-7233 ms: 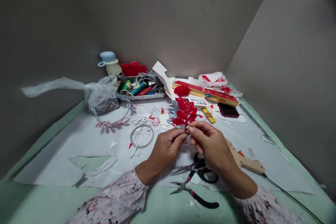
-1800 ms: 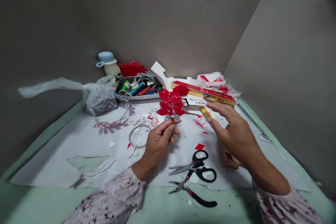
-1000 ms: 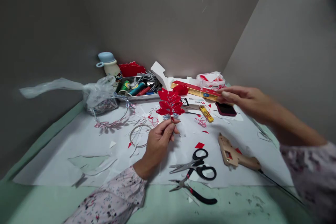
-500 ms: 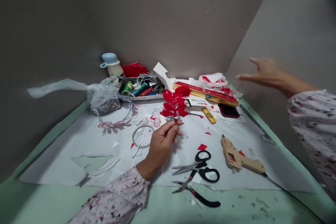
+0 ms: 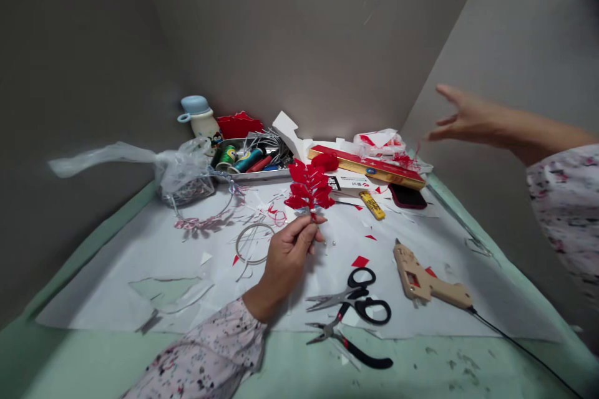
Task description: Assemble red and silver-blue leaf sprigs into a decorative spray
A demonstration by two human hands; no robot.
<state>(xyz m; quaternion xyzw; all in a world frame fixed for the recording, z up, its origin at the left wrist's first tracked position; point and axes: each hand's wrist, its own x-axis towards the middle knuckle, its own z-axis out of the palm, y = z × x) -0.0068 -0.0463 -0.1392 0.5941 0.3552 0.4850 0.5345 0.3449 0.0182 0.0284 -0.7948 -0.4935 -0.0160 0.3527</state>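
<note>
My left hand (image 5: pixel 292 252) is closed in a pinch around the stem of a red leaf spray (image 5: pixel 309 186). The spray stands upright above the fingers, its pointed red leaves paired along a thin stem with silvery bits at the base. Raised at the right, my right hand (image 5: pixel 472 115) is slightly blurred, its fingers apart and no object visible in them. Below it and to its left, loose red threads (image 5: pixel 409 161) lie by a clear plastic bag (image 5: pixel 381 142). Black-handled scissors (image 5: pixel 358 293) and pliers (image 5: pixel 344 336) lie in front of my left hand.
A beige glue gun (image 5: pixel 430 283) with its cord lies at the right. Behind are a metal tray (image 5: pixel 257 174) of thread spools, a bottle (image 5: pixel 201 120), a red-and-gold bar (image 5: pixel 369 168), a phone (image 5: pixel 408 196) and a yellow cutter (image 5: pixel 372 204). A wire ring (image 5: pixel 238 246) lies left.
My right hand has moved slightly up and right, with its fingers more spread. My left hand and the red leaf spray have barely moved.
</note>
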